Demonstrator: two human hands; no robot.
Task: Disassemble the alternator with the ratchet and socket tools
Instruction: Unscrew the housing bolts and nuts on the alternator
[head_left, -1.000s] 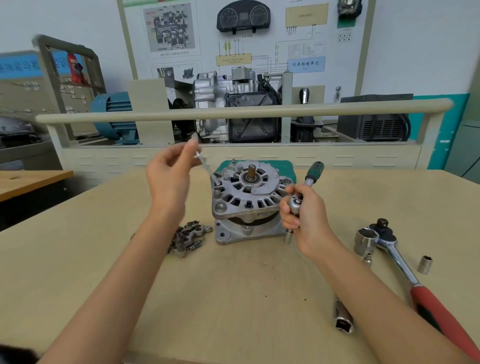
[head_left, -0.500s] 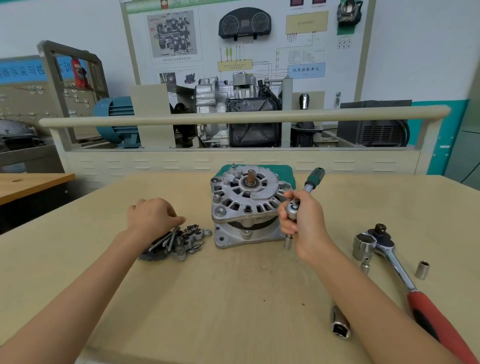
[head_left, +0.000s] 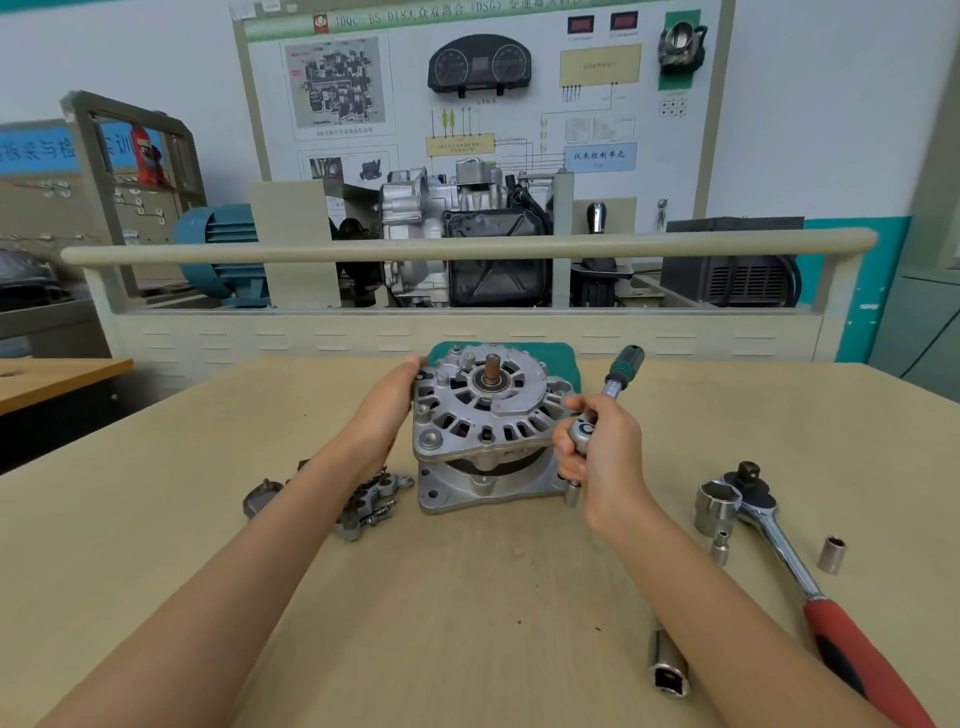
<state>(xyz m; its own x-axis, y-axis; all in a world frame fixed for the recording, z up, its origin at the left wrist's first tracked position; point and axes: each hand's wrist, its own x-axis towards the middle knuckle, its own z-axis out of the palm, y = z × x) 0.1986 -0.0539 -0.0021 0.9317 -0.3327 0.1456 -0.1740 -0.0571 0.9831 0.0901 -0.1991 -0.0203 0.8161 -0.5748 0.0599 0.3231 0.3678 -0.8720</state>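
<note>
A silver alternator (head_left: 488, 426) stands on the wooden table (head_left: 467, 597), shaft end up, its upper housing slightly lifted off the lower one. My left hand (head_left: 392, 402) grips the alternator's upper left rim. My right hand (head_left: 597, 447) is closed around the head of a small green-handled ratchet (head_left: 621, 371) beside the alternator's right edge, and a socket (head_left: 572, 492) hangs below my fist. Removed parts and long bolts (head_left: 363, 504) lie left of the alternator, partly behind my left forearm.
A large red-handled ratchet (head_left: 800, 566) with a big socket (head_left: 717, 506) lies at right. Two small sockets (head_left: 831, 555) rest near it, and a long socket (head_left: 667, 660) lies close to my right forearm. A green mat (head_left: 561, 353) sits behind the alternator. A railed bench (head_left: 467, 244) bounds the back.
My left hand held a long bolt up, laid it on the parts pile at left, then moved right onto the alternator's rim. My right hand kept the ratchet in place.
</note>
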